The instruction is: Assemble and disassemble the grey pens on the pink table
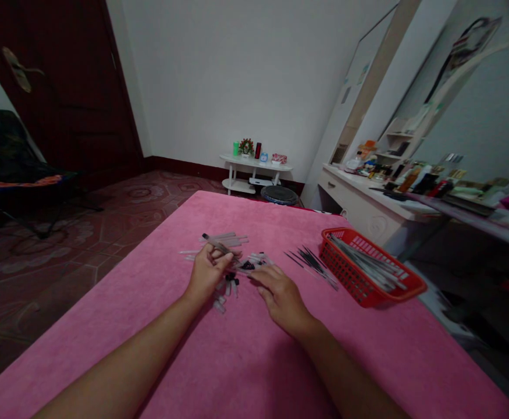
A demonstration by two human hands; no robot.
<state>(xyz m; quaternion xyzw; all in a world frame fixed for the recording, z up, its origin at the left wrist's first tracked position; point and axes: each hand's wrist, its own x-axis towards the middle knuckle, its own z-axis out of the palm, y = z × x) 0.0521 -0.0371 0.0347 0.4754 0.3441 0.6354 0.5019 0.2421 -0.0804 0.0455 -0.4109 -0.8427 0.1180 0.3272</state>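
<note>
A slender, grey-brown rod-shaped piece with a black end (216,245) lies slanted in the left hand (205,274), its black end pointing up and away to the left. Small black pieces (248,265) cluster between it and the right hand (283,295), blurred. Short, pale, tube-like pieces with dark ends (228,286) lie scattered loosely below on the pink cloth (237,355).

Dim, flat indoor light on my feed, soft shadow low on the pink cloth (245,361), dark right edge, wide-angle stretch leaning the door (62,87), bottles (424,177) at right smeared, small pale pieces (228,288) too soft for me.
</note>
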